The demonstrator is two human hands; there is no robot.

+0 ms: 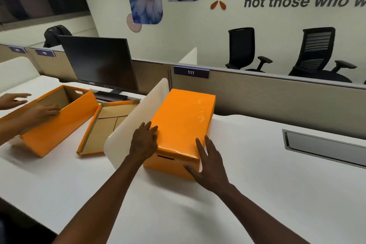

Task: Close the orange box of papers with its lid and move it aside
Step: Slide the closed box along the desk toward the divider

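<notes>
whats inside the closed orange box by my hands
Cannot be seen: the lid covers the closed orange box fully. Only the left hand and right hand rest against it.

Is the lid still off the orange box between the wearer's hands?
No, the lid already sits closed on the orange box, with the left hand and right hand at its near corners.
</notes>
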